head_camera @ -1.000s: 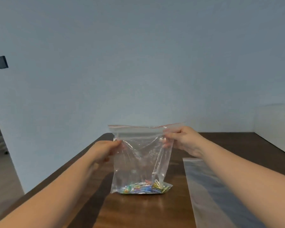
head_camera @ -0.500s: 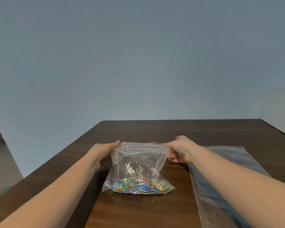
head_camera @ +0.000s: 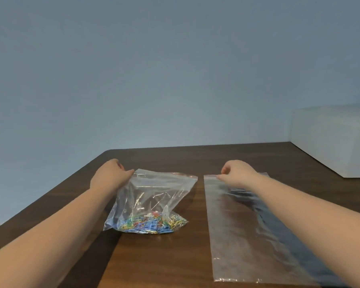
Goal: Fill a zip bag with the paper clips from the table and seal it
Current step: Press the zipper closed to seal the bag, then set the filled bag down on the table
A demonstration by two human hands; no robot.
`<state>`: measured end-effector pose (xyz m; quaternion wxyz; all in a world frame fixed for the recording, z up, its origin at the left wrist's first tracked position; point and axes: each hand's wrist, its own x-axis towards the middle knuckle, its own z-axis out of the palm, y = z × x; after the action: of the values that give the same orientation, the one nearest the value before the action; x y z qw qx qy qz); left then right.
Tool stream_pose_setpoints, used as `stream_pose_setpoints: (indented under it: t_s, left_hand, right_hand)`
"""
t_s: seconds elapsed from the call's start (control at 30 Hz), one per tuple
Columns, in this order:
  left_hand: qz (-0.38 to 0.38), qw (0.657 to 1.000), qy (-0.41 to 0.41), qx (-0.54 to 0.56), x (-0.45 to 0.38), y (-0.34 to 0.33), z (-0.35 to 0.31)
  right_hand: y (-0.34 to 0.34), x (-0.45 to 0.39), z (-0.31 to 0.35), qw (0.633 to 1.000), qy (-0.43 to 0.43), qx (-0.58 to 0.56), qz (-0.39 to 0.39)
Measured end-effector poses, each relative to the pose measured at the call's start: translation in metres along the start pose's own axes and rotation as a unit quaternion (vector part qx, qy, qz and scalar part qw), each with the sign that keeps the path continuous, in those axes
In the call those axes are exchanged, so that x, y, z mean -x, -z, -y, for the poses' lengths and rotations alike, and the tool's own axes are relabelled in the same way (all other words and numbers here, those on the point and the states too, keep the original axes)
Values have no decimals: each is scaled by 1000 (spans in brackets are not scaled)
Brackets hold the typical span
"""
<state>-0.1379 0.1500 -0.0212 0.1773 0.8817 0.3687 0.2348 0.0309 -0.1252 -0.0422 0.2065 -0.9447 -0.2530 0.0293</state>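
Left hand (head_camera: 110, 176): bare, no ring or glove visible.
Right hand (head_camera: 238, 175): bare, fingers (head_camera: 224, 170) curled, no jewellery seen.
Forearms: both uncovered, no sleeves in view.
Wrists: apparently no watch or band, though the picture is soft.

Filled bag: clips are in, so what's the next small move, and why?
Probably let the left hand release the filled bag. It lies on the table with the paper clips inside and its red-edged top looks flat and closed, though that is not certain. The right hand already pinches the empty bag.
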Motion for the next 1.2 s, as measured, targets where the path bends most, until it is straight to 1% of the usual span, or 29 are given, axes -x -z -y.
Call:
stream_pose_setpoints:
  t_s: [0.03,0.07,0.1,0.17,0.2,0.23,0.27,0.33,0.37,0.43,0.53,0.6,0.7,0.77,0.87,1.0,1.1,1.2]
  left_hand:
    - [-3,1000,-8,-27,2,0,-5]
    - [-9,998,-13,-54,4,0,-9]
    - [-17,997,-20,-76,6,-2,-14]
    - [-33,995,-40,-90,9,-8,-25]
    - [-34,994,-52,-85,11,-12,-30]
    - [-31,995,-63,-77,14,-15,-36]
    - [-28,995,-70,-70,17,-17,-41]
    - [-16,995,-80,-56,24,-20,-52]
    - [-7,995,-86,-50,28,-21,-59]
    - [9,994,-106,-36,41,-23,-76]
    - [27,989,-145,-10,73,-23,-107]
    - [37,984,-174,12,102,-24,-134]
    - [60,973,-219,45,157,-28,-173]
    - [71,965,-245,61,198,-32,-195]
    - [99,951,-282,82,258,-43,-219]
    - [147,929,-329,90,337,-63,-242]
    - [218,905,-355,83,393,-89,-253]
    - [281,878,-381,60,438,-128,-259]
  right_hand:
    - [0,0,-10,999,-1,47,20]
    - [0,2,-18,995,0,79,59]
    - [-1,5,-24,991,2,88,105]
    - [-3,14,-37,980,7,73,186]
    - [-5,18,-40,977,20,71,198]
    - [-7,23,-42,979,40,71,185]
    - [-10,28,-41,983,65,70,154]
    - [-14,37,-36,987,127,90,47]
    - [-13,43,-35,985,143,100,-3]
    - [-1,60,-34,986,122,93,-64]
    - [28,92,-44,992,71,0,-101]
    - [47,119,-57,990,56,-73,-108]
    - [67,168,-79,987,31,-126,-92]
    - [75,208,-97,989,20,-121,-80]
    - [77,272,-129,992,17,-98,-82]
    - [62,347,-182,991,-37,-107,-76]
    - [35,389,-238,991,-80,-93,-55]
    - [-4,416,-295,986,-125,-95,-61]
